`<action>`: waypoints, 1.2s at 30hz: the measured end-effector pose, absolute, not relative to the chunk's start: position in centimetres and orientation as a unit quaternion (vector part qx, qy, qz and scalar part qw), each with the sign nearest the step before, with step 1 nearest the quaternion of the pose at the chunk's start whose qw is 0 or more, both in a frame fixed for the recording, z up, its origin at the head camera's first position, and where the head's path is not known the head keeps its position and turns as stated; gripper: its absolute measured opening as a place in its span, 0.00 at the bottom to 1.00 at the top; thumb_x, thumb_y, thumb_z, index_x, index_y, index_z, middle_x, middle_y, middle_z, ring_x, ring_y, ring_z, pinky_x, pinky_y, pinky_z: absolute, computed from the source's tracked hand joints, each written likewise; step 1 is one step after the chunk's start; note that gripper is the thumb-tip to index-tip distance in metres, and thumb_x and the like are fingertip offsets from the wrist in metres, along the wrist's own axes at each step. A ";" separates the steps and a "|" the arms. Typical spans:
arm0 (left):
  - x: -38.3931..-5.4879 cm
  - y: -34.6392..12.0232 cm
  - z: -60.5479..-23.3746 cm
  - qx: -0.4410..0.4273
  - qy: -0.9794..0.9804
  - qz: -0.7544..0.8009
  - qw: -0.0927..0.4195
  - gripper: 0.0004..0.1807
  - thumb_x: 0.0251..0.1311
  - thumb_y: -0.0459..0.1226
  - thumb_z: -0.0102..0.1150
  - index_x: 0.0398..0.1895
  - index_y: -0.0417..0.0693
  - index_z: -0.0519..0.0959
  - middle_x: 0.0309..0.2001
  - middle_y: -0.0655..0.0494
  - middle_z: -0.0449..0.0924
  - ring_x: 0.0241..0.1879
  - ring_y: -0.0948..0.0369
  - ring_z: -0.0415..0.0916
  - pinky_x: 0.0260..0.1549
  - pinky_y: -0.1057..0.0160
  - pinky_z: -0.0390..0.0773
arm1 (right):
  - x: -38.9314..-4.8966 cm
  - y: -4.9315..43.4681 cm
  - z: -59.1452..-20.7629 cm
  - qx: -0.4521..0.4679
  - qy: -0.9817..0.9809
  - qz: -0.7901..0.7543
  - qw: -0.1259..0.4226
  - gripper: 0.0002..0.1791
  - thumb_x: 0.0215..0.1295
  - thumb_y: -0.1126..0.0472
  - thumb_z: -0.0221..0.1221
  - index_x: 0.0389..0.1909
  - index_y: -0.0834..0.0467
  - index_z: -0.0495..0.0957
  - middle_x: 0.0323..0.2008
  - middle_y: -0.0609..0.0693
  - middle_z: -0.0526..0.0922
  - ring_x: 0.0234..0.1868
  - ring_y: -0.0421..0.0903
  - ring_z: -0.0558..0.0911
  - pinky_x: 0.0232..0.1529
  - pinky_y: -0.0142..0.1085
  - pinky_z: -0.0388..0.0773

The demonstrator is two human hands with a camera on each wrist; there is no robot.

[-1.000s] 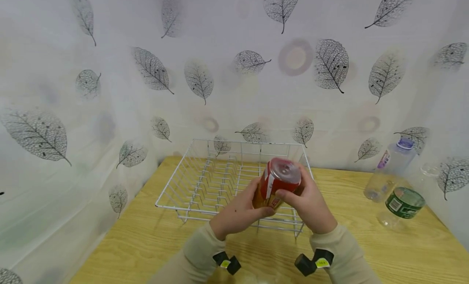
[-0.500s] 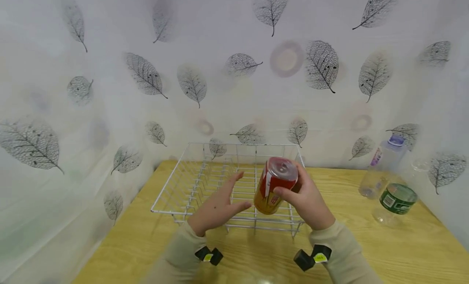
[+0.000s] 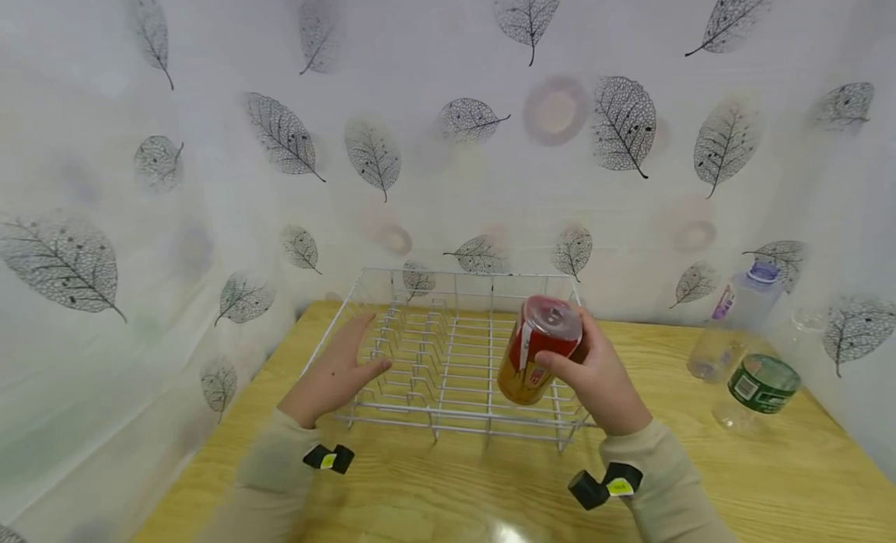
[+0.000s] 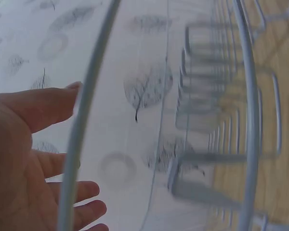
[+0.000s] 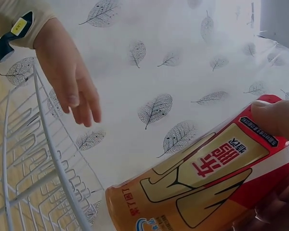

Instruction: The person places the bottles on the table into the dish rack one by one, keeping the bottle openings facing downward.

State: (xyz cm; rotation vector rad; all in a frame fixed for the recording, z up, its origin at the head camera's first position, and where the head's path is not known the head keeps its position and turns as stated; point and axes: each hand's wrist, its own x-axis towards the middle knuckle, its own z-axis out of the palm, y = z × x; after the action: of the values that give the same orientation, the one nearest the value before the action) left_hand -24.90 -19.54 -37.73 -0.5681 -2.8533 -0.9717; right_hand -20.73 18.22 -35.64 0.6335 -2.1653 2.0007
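Observation:
My right hand (image 3: 603, 381) grips a red and gold drink can (image 3: 535, 355) by its upper part, tilted above the right side of a white wire dish rack (image 3: 488, 364). The thumb lies across the can's front, plain in the right wrist view, where the can (image 5: 216, 173) shows its printed label. Over the rack's left side hovers my left hand (image 3: 334, 378), thumb and fingers spread, holding nothing. In the left wrist view, white wires cross in front of the left hand (image 4: 38, 159); whether it touches the rack cannot be told.
Upright wire dividers (image 3: 425, 348) stand in the rack's left half. At the right of the wooden table (image 3: 434, 488) are a clear bottle with a purple neck (image 3: 738, 317) and a clear container with a green label (image 3: 763, 387). A leaf-patterned curtain (image 3: 420, 177) closes off the back and left.
My left hand has let go of the can and moved left, away from it, with its fingers spread. The right hand still holds the can, shifted very slightly right.

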 end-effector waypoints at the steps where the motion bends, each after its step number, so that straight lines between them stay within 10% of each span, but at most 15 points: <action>1: -25.0 -20.3 -37.9 -0.176 -0.934 -0.310 0.039 0.49 0.71 0.54 0.58 0.81 0.40 0.46 0.79 0.37 0.45 0.76 0.38 0.44 0.70 0.33 0.52 | -20.8 18.2 -35.7 0.209 -0.716 0.663 0.062 0.34 0.68 0.66 0.63 0.72 0.57 0.61 0.61 0.60 0.73 0.58 0.53 0.78 0.54 0.40 0.81; 16: -26.3 -26.9 -40.2 -0.080 -0.901 -0.426 -0.032 0.44 0.78 0.52 0.47 0.83 0.44 0.37 0.80 0.36 0.40 0.76 0.37 0.43 0.69 0.33 0.52 | -20.9 18.7 -35.6 0.191 -0.720 0.665 0.060 0.35 0.69 0.65 0.62 0.74 0.56 0.59 0.62 0.59 0.72 0.59 0.52 0.77 0.54 0.38 0.80; 36: -26.7 -27.5 -42.0 -0.102 -0.748 -0.649 -0.093 0.38 0.72 0.24 0.33 0.81 0.37 0.32 0.77 0.31 0.44 0.74 0.37 0.49 0.73 0.45 0.51 | -21.9 18.1 -32.2 0.204 -0.727 0.650 0.084 0.34 0.72 0.64 0.60 0.74 0.51 0.57 0.64 0.56 0.69 0.61 0.55 0.73 0.55 0.34 0.79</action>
State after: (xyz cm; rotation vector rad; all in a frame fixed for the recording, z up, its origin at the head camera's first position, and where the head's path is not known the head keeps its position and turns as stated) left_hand -26.75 -27.49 -41.95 -0.3422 -2.4999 -2.1698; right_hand -21.85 18.12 -32.20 0.6073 -2.1695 1.9392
